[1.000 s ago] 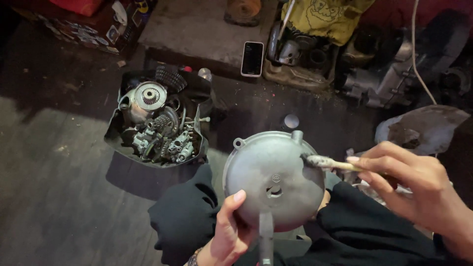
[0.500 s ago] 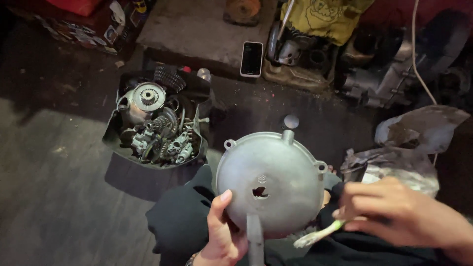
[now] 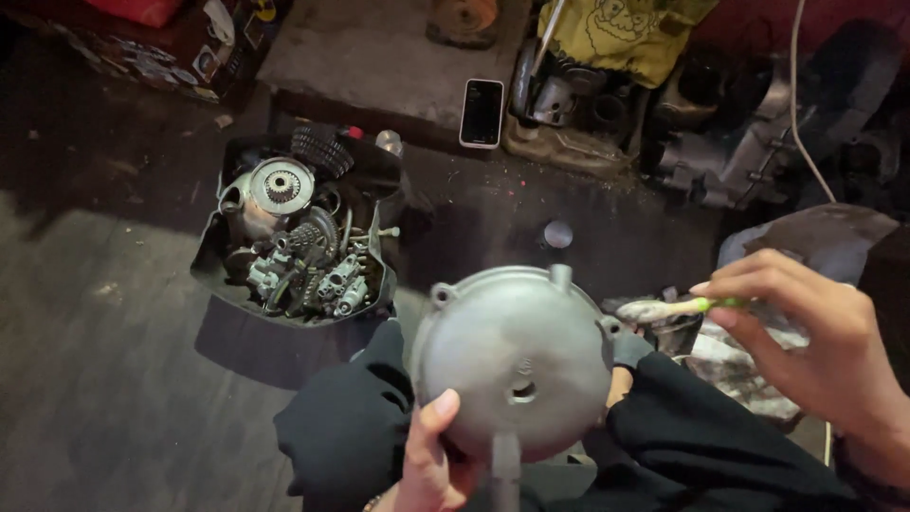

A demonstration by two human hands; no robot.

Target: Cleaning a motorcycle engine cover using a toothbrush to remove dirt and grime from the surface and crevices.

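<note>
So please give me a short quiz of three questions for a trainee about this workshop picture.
1. True or false: the left hand holds the round grey metal cover.
2. What does the right hand hold? A) a phone B) a dirty toothbrush C) a gear
3. Fill in: the black tray of gears lies to the ___ of the cover in the picture.

Key: 1 true; 2 B; 3 left.

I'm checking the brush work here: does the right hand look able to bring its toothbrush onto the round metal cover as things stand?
Probably yes. The right hand holds the toothbrush with its bristles just beside the rim of the round metal cover, and nothing lies between them. The left hand grips the cover's lower edge, leaving its face bare.
</note>
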